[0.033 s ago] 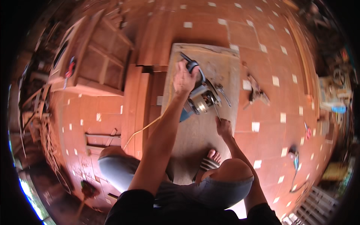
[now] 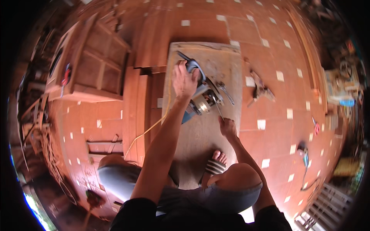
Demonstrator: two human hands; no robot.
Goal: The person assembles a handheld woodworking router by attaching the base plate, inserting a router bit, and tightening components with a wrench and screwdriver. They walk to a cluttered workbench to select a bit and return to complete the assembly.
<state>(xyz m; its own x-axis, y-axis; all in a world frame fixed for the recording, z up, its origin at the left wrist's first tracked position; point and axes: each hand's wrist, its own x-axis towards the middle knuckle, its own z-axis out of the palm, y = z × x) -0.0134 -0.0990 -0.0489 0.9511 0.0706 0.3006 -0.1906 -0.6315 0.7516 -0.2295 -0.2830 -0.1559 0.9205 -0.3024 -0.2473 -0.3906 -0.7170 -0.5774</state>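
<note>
A blue and grey power saw point(image 2: 201, 103), seemingly a circular saw, lies tipped on a worn wooden board point(image 2: 196, 138). My left hand point(image 2: 185, 80) is closed around its dark handle, at the far end of the tool. In my right hand point(image 2: 228, 128) is a thin metal rod-like tool point(image 2: 218, 107), its far end reaching the saw's metal parts. Its exact kind cannot be made out. Beside the saw, to the right, a metal wrench-like piece point(image 2: 226, 93) rests on the board. A yellow cord point(image 2: 148, 130) runs from the saw toward the lower left.
Left of the board are stacked wooden planks point(image 2: 135, 104) and a wooden cabinet frame point(image 2: 98, 65) bearing a red-handled tool point(image 2: 66, 75). On the tiled floor to the right lie a wooden piece point(image 2: 262, 89), red-handled scissors or pliers point(image 2: 316, 126) and a corded power tool point(image 2: 305, 157). My sandalled foot point(image 2: 216, 163) is on the board.
The whole view has shifted slightly, so the board and saw sit a little further left. Both hands keep their places on the saw and the thin tool.
</note>
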